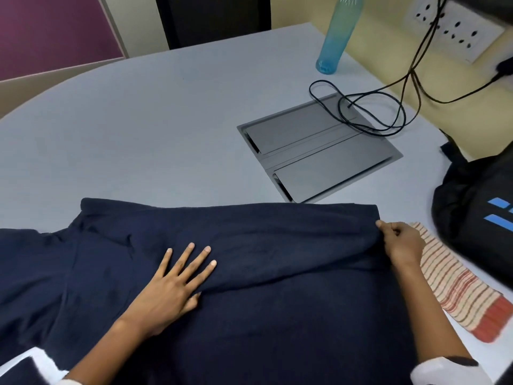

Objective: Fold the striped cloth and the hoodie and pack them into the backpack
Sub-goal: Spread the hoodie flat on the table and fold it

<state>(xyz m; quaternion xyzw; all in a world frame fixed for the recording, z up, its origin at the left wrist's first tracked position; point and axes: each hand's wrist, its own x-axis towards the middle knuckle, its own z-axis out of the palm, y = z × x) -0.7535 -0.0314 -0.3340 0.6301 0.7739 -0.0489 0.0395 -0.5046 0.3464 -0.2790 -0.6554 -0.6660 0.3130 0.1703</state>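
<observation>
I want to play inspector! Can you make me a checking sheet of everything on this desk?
Surface: pale grey table with a metal cable hatch.
Job's things: navy hoodie spread flat; folded striped cloth beside it; black backpack at right.
Clutter: blue bottle.
Hands: left hand pressing flat on the hoodie; right hand pinching its edge.
Cables: black cables looping over the hatch.
Surroundings: wall sockets.

No text can be read; the backpack (pixel 477 215) bears only blue bars.
</observation>
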